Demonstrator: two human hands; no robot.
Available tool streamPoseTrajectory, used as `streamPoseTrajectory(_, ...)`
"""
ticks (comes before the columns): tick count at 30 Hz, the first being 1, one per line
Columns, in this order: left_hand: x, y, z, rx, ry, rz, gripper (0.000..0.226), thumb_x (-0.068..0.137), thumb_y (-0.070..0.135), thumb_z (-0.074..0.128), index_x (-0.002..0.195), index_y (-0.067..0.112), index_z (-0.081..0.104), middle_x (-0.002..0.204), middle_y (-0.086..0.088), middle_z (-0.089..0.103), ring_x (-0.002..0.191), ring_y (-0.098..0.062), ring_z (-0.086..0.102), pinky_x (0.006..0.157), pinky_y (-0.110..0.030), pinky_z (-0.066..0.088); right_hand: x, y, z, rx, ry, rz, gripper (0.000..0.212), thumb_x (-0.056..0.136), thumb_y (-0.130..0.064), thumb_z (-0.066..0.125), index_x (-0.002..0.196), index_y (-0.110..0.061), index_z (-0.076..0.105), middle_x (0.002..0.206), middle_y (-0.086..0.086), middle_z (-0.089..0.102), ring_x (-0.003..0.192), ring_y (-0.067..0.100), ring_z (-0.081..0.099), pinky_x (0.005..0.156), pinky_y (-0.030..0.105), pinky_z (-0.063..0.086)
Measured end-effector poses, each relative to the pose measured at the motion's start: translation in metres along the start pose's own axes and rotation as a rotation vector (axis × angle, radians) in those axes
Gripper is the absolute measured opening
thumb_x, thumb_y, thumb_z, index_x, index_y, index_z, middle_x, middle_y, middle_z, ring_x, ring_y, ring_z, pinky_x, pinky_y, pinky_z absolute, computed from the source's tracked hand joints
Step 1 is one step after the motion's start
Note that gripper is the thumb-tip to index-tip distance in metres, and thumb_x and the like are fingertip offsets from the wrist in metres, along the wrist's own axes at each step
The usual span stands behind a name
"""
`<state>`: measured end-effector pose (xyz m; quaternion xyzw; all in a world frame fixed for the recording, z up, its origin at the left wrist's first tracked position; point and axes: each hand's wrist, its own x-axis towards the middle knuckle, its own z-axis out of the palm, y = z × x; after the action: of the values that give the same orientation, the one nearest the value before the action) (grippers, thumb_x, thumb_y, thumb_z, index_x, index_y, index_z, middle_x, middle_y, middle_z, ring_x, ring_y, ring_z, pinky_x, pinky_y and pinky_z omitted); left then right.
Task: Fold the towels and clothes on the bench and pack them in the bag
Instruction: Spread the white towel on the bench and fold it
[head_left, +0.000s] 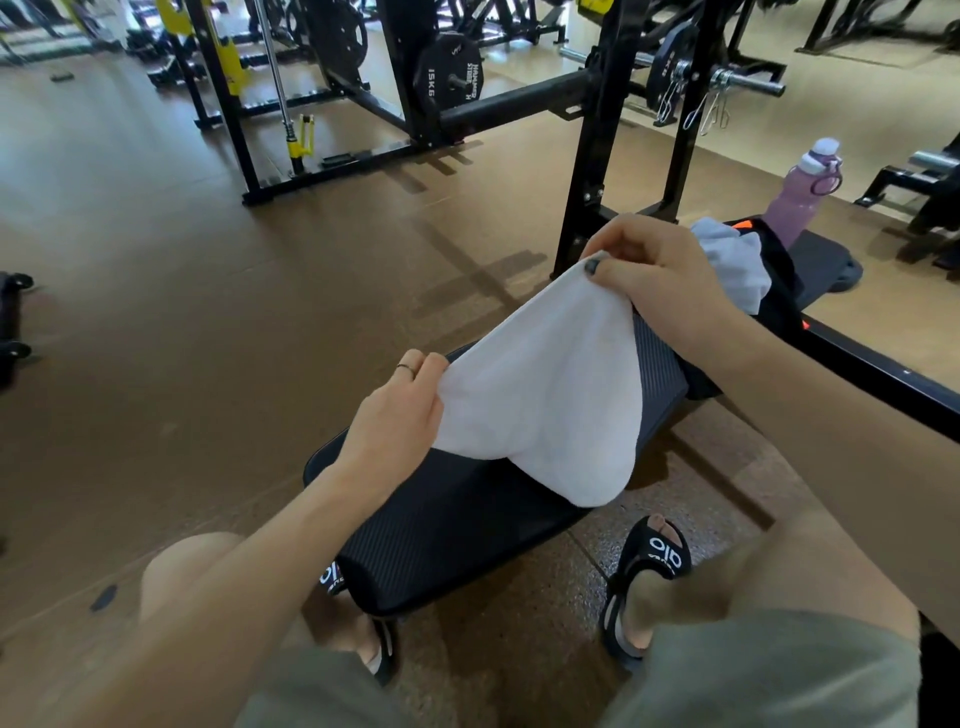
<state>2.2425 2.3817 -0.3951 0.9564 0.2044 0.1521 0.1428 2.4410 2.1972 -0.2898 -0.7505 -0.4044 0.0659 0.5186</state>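
Early in the job: white towel (545, 395) pinched by left grip (400, 410) and right grip (660, 275), hanging over the worktop (457, 519) middle. Still unfolded at the far end: grey garment (737, 265) on dark clothing (779, 296). No bag identifiable.

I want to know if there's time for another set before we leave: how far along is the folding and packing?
Nothing shows as finished: no folded stack or packed item is visible. In hand: the left hand and right hand each pinch a corner of the white towel above the bench. Left: a light grey garment and dark clothes lie unfolded farther along, and all the packing.
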Motion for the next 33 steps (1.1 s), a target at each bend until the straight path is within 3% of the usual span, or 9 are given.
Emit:
streamPoseTrajectory(3,-0.006,-0.007,0.001,0.04,-0.038,0.011,0.027,0.102,0.008,0.042,0.129,0.009,0.047,0.1,-0.011,0.054,0.087,-0.039,0.061,0.069,-0.043,0.045,-0.001,-0.001,0.0,0.026,0.0,0.012,0.01,0.089,-0.017,0.06,0.085,-0.023,0.068,0.087,0.006,0.069,0.08,0.009,0.061,0.07,0.024,0.047)
streamPoseTrajectory(7,-0.016,-0.029,-0.005,0.042,-0.058,0.076,0.033,0.103,0.002,0.042,0.134,0.013,0.047,0.119,-0.003,0.054,0.081,-0.034,0.063,0.069,-0.045,0.054,0.004,0.004,-0.01,0.059,0.051,0.053,0.009,0.084,-0.02,0.06,0.083,-0.021,0.069,0.082,0.004,0.067,0.08,0.012,0.06,0.072,0.03,0.046)
streamPoseTrajectory(12,-0.014,-0.044,-0.027,-0.002,0.061,0.208,0.021,0.106,0.011,0.044,0.124,0.015,0.055,0.114,0.004,0.052,0.086,-0.028,0.061,0.071,-0.045,0.054,0.012,0.019,-0.025,0.026,0.126,0.118,0.021,0.088,-0.013,0.062,0.077,-0.029,0.068,0.07,-0.01,0.062,0.07,0.005,0.056,0.068,0.028,0.045)
streamPoseTrajectory(18,-0.003,-0.055,-0.051,-0.12,0.09,0.219,0.016,0.103,0.014,0.053,0.114,0.019,0.065,0.102,0.013,0.061,0.088,-0.009,0.059,0.079,-0.03,0.05,0.012,0.037,-0.031,-0.042,0.129,0.154,0.019,0.091,-0.015,0.064,0.081,-0.032,0.068,0.078,-0.009,0.067,0.086,0.016,0.064,0.088,0.046,0.056)
streamPoseTrajectory(20,-0.002,-0.054,-0.058,-0.179,0.081,0.186,0.014,0.1,0.012,0.058,0.108,0.022,0.064,0.097,0.012,0.063,0.089,-0.01,0.061,0.079,-0.028,0.051,0.014,0.038,-0.034,-0.085,0.105,0.158,0.016,0.092,-0.016,0.064,0.084,-0.031,0.068,0.082,-0.006,0.067,0.088,0.016,0.063,0.088,0.044,0.056)
streamPoseTrajectory(25,0.004,-0.049,-0.071,-0.184,0.005,0.259,0.011,0.098,0.008,0.06,0.101,0.019,0.064,0.095,0.009,0.06,0.082,-0.018,0.06,0.073,-0.033,0.049,0.019,0.038,-0.039,-0.167,0.061,0.184,0.011,0.094,-0.011,0.062,0.094,-0.02,0.068,0.084,-0.002,0.065,0.077,0.009,0.06,0.074,0.023,0.048)
streamPoseTrajectory(29,0.007,-0.05,-0.075,-0.095,-0.134,0.314,0.011,0.1,0.018,0.059,0.102,0.028,0.06,0.091,0.012,0.06,0.084,-0.012,0.059,0.075,-0.029,0.051,0.022,0.038,-0.043,-0.166,0.015,0.201,0.012,0.094,-0.007,0.06,0.092,-0.016,0.067,0.071,0.017,0.064,0.055,0.017,0.055,0.062,0.035,0.048)
streamPoseTrajectory(33,0.01,-0.052,-0.072,-0.084,-0.198,0.236,0.01,0.099,0.024,0.06,0.1,0.034,0.061,0.083,0.013,0.065,0.085,-0.006,0.059,0.075,-0.025,0.049,0.021,0.038,-0.044,-0.096,-0.048,0.21,0.01,0.096,-0.004,0.06,0.094,-0.011,0.065,0.082,0.023,0.068,0.068,0.032,0.067,0.07,0.044,0.058)
